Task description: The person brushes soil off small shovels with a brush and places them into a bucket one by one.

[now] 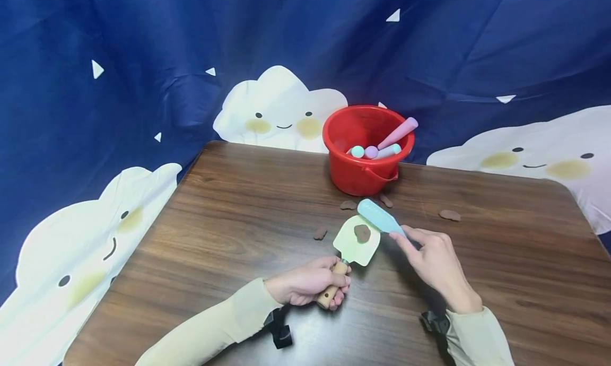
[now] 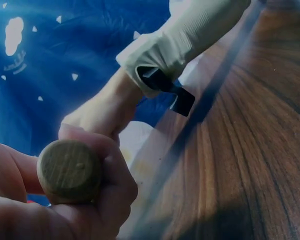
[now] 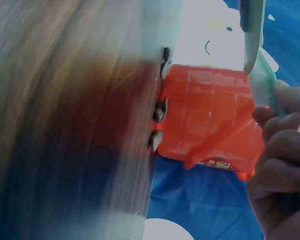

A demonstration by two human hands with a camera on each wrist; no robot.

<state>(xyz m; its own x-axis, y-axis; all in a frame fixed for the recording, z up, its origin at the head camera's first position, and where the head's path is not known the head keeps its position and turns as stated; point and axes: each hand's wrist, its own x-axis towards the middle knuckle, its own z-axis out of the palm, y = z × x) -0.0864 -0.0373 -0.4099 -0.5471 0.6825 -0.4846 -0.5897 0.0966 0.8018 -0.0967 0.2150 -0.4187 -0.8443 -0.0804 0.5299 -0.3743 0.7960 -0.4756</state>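
My left hand [image 1: 305,282] grips the wooden handle [image 1: 329,297] of a small shovel with a pale green blade [image 1: 349,245]. On that blade lies a flat brown lump [image 1: 362,233]. In the left wrist view the fingers wrap round the handle, whose round butt [image 2: 70,170] faces the camera. My right hand [image 1: 436,260] pinches a light-blue plastic tool [image 1: 377,216] with a long rounded blade. This tool reaches over the shovel's upper right edge, beside the lump; whether the two touch, I cannot tell.
A red bucket [image 1: 355,175] stands at the table's back edge, holding several pastel-handled tools [image 1: 398,132]. Brown pieces lie on the wooden table [image 1: 229,207]: one piece [image 1: 320,233] left of the shovel, two near the bucket, another piece [image 1: 450,215] farther right. A blue cloud-print curtain [image 1: 157,26] hangs behind.
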